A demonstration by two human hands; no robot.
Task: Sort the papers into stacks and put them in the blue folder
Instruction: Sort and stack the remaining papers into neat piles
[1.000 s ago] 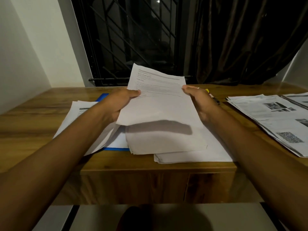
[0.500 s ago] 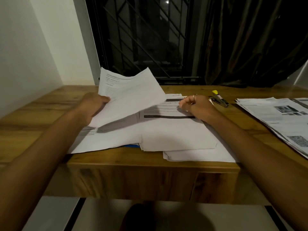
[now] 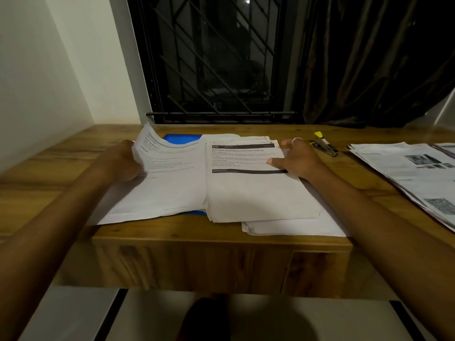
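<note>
A blue folder (image 3: 183,138) lies on the wooden desk, mostly covered by papers. A left stack of white papers (image 3: 170,188) lies over it; my left hand (image 3: 123,159) holds its curled-up left edge. To the right is a middle stack of papers (image 3: 253,193) with a printed sheet with a black bar on top. My right hand (image 3: 295,157) rests flat on that stack's right edge, fingers spread. More white sheets (image 3: 302,225) stick out underneath at the front right.
A stapler with a yellow tip (image 3: 323,145) lies beyond my right hand. Printed sheets with pictures (image 3: 413,173) are spread at the right end of the desk (image 3: 221,232). A barred window and a dark curtain stand behind; a white wall is on the left.
My left hand has carried the sheet leftward and lowered it onto the left stack. My right hand let go of it and opened flat on the middle stack.
</note>
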